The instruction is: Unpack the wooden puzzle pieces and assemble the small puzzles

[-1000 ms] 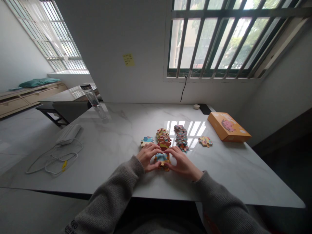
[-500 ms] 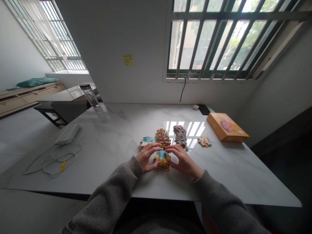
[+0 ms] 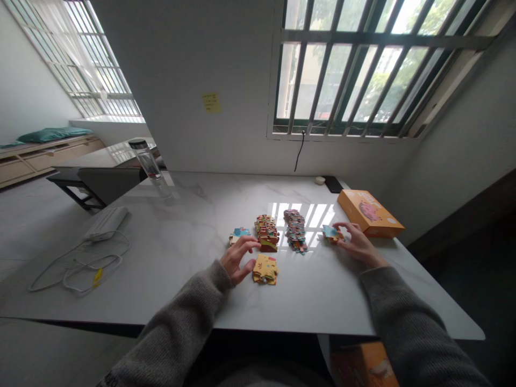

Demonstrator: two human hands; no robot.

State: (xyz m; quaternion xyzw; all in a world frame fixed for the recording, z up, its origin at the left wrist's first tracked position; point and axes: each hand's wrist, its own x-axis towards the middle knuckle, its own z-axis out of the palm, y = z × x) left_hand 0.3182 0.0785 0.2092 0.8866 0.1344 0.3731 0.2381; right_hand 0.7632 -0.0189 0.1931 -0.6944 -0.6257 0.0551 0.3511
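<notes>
Blue puzzle piece [image 3: 329, 231] juts leftward, pinched by right hand [image 3: 358, 245]; left hand [image 3: 237, 259] spread.

The right hand [image 3: 358, 245] partly hides a puzzle piece [image 3: 329, 232]; the yellow note [image 3: 212, 102] is unreadable.

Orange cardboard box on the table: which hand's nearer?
Right. The right hand, at a blue puzzle piece, is just front-left of the orange cardboard box; the left hand is much farther left, beside yellow puzzle pieces.
</notes>
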